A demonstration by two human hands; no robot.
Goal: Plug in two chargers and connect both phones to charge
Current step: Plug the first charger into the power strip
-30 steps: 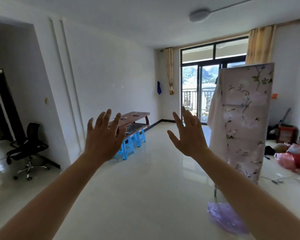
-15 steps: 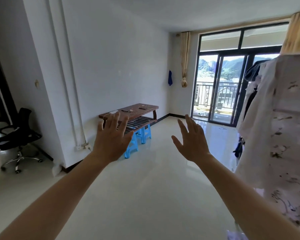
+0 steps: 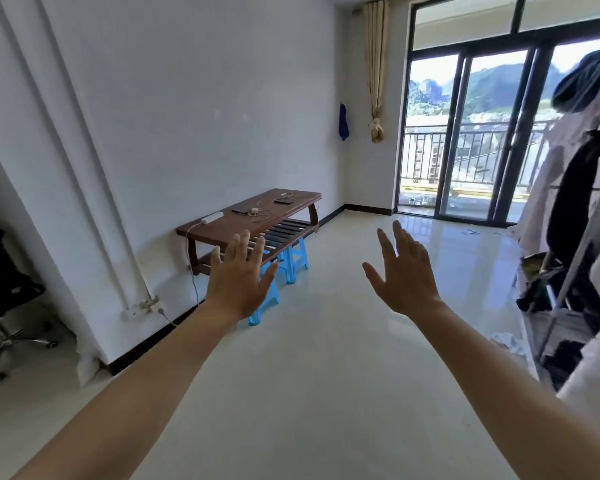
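Both hands are up in front and empty: left hand (image 3: 238,284) with fingers (image 3: 239,245) spread wide, right hand (image 3: 404,273) likewise splayed, gripping nothing. The person stands well apart from the work, out on the open floor. Over by the wall sits the wooden tabletop (image 3: 229,225). On it, a white power strip (image 3: 212,217) lies toward its near left edge, one dark phone (image 3: 242,212) just beyond it mid-top, a second phone (image 3: 284,201) toward the far end, with thin cables (image 3: 262,216) strewn between. Chargers are too small to make out for certain. My read: this is the approach, nothing plugged yet. Next calls for closing in on the near end of the tabletop, finding a charger brick, and lining its prongs up with a strip socket.
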